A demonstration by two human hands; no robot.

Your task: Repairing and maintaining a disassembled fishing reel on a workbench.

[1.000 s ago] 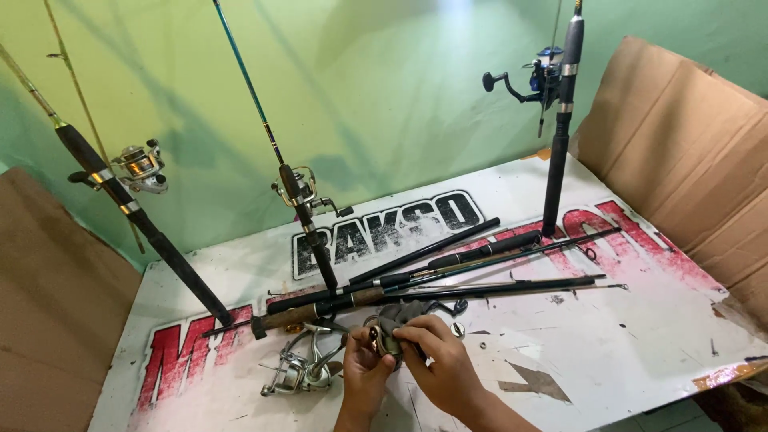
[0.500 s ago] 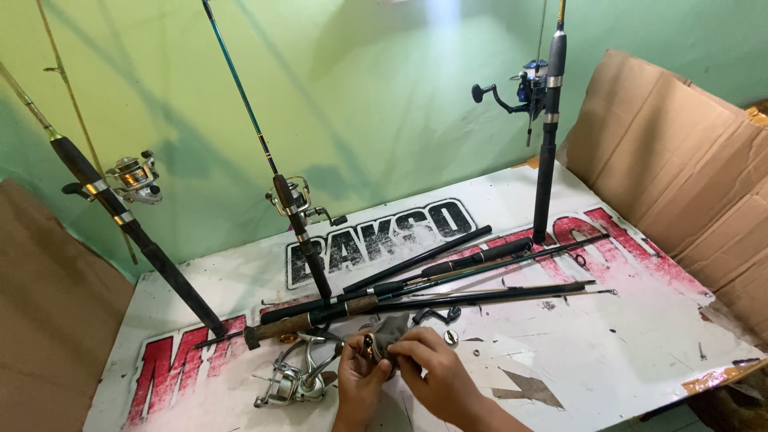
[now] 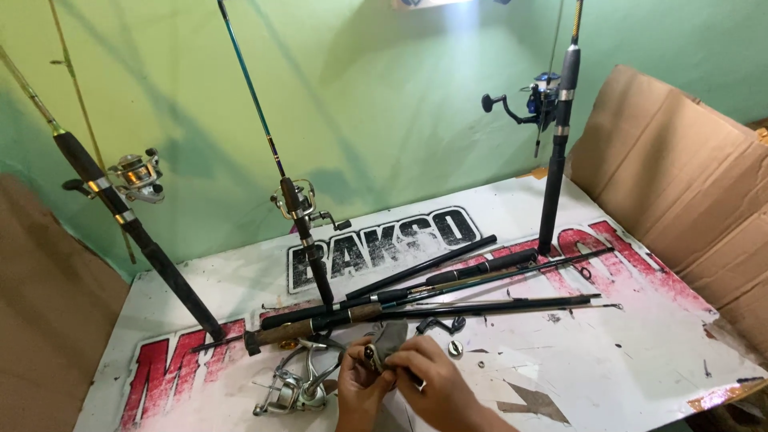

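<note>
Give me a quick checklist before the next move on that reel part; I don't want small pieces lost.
1. Both hands on the grey reel part: left hand and right hand hold it, ok.
2. Grip firmness: cannot tell.
3. Loose silver reel resting flat beside left hand: ok.
4. Small round piece lying loose on the table: not ok.
5. Rods lying close behind the hands: not ok.

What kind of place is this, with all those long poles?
Probably a small fishing-tackle repair spot. Fishing rods with spinning reels lean on the green wall, loose rod pieces lie on the table, and both hands work a small reel part.
</note>
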